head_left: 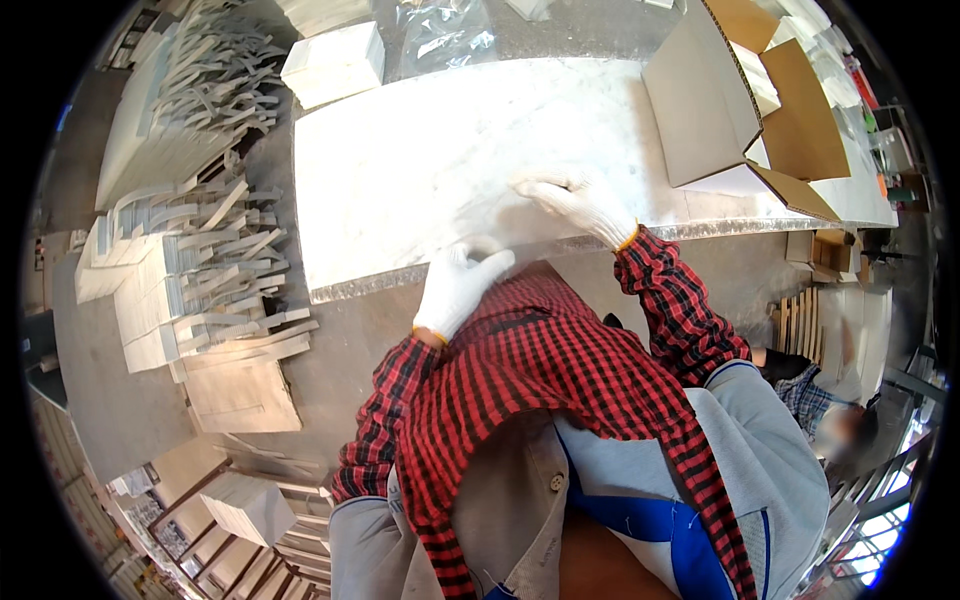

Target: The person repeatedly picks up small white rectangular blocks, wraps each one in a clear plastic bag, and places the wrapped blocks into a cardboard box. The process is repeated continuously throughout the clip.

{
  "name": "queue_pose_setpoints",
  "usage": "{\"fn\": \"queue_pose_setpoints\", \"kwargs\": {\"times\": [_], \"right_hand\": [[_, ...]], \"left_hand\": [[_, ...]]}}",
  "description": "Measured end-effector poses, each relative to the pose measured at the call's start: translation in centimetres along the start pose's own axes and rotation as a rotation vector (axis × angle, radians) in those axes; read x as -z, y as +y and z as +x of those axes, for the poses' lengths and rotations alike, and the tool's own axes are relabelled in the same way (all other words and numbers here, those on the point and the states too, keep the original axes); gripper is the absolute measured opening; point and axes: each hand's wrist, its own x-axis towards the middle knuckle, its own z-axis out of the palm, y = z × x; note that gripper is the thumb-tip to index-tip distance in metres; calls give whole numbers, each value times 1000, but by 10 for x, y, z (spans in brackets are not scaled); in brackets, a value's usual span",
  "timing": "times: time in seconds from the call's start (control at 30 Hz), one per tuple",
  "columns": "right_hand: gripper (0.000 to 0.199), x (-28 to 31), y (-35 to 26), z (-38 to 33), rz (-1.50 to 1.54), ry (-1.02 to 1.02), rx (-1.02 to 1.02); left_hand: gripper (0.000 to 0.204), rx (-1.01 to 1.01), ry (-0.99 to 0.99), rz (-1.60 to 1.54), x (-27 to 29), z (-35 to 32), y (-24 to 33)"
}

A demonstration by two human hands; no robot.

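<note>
Both my hands wear white knit gloves with yellow cuffs. My left hand [462, 288] is at the near edge of the white tabletop [400, 150]; its thumb points right, and its fingertips are smeared by motion. Farther forward and to the right, my right hand [580, 200] hovers over or rests on the table, its fingers drawn together and pointing left. A faint, blurred greyish patch shows between the hands; whether it is a thin clear sheet or only shadow I cannot tell. Whatever the right fingers hold is too indistinct to name.
An opened cardboard box [705, 110] with raised flaps and white contents stands on the table's right end. A white block-like stack [335, 65] sits beyond the far left edge, near clear plastic film [447, 35]. Stacked pale boards with protruding strips [225, 260] line the left. Another person [815, 400] is at right.
</note>
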Motion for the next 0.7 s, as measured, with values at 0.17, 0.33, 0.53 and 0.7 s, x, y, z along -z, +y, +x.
{"fn": "queue_pose_setpoints", "kwargs": {"times": [0.17,0.33,0.53,0.7], "right_hand": [[28,2,-1,4,-89,-32,-25],[31,-22,-20,29,-287,-153,41],[37,-44,3,81,-523,31,-18],[42,-44,-10,106,-676,32,40]], "left_hand": [[21,186,-132,-405,47,-3,35],[24,300,-78,-136,70,2,36],[32,168,288,396,80,9,34],[34,-264,488,330,96,28,13]]}}
